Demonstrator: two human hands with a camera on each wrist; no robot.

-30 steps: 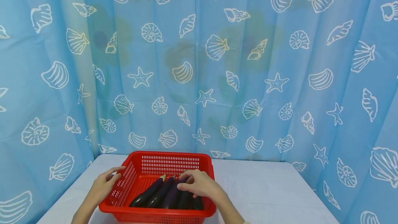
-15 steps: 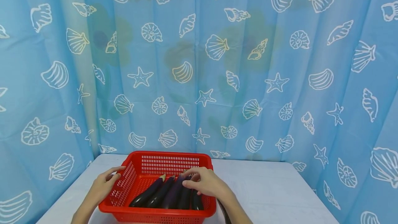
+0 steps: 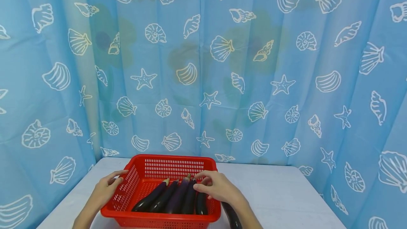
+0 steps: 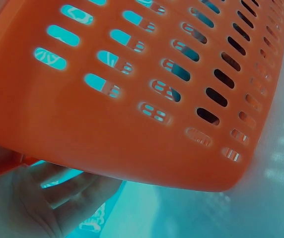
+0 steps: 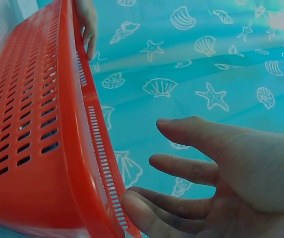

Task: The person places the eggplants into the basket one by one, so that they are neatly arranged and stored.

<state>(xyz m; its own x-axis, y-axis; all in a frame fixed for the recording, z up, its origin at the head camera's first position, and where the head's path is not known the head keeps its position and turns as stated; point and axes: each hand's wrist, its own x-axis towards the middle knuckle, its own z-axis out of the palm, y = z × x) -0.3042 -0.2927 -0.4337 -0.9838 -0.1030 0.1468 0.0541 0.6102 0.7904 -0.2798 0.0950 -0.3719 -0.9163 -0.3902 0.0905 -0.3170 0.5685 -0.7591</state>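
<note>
In the head view, several dark purple eggplants (image 3: 163,197) lie side by side in a red perforated plastic basket (image 3: 173,160), stem ends away from me. My left hand (image 3: 105,188) rests at the basket's left rim. Its fingers reach past the rim in the left wrist view, relaxed rather than curled tightly. Over the basket's right rim hovers my right hand (image 3: 219,186), thumb apart from the loosely bent fingers, with nothing between them. The right wrist view shows the right fingertips (image 5: 137,208) close to the rim. The right hand overlaps the rightmost eggplant (image 3: 201,203).
A dark glossy eggplant (image 3: 232,216) lies outside the basket on its right, partly hidden by the right forearm. The basket stands on a table with a white cloth (image 3: 273,193). A blue shell-print curtain (image 3: 203,80) encloses the back and sides.
My right hand has moved right, from over the eggplants to the right rim, uncovering stem ends and the eggplant outside the basket. The left hand and the basket have stayed put.
</note>
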